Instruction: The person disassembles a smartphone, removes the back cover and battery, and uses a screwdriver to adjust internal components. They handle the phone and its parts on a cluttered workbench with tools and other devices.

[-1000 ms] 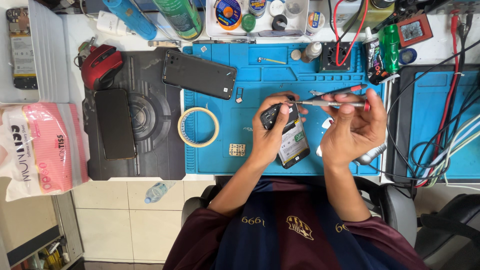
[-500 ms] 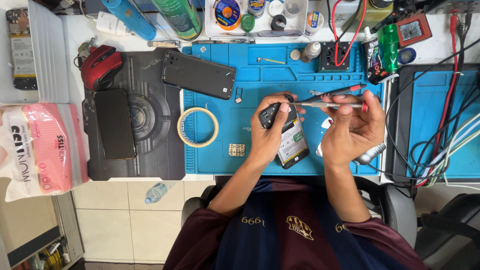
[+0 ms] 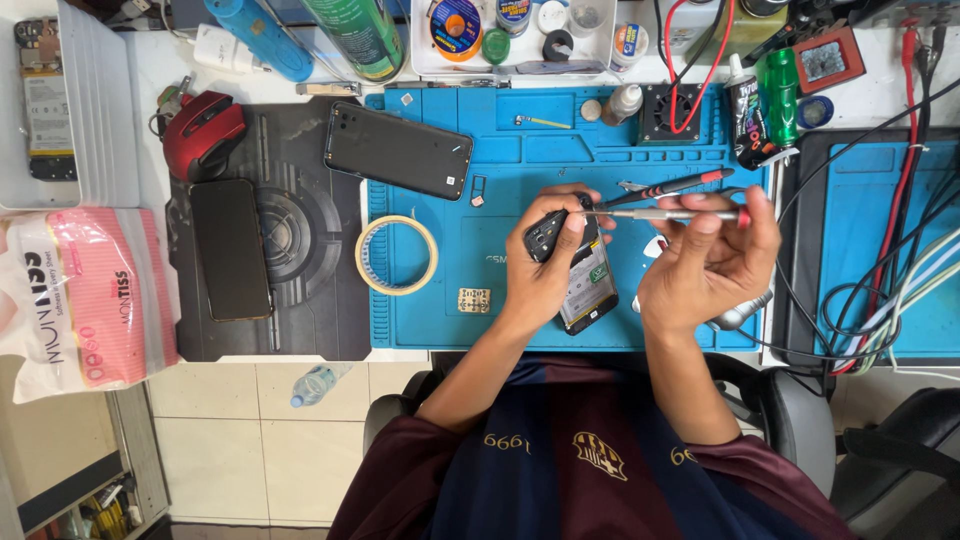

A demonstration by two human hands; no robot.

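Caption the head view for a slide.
Left hand holds a small black part; right hand aims a screwdriver at it.

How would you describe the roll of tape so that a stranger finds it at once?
Look at the blue work mat in the middle of the bench. Near its left edge, below the dark phone lying face down, lies the roll of tape. It is the only pale, hollow ring there.

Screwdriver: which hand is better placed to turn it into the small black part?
Probably right: the right hand already grips the screwdriver, tip at the small black part, which the left hand holds.
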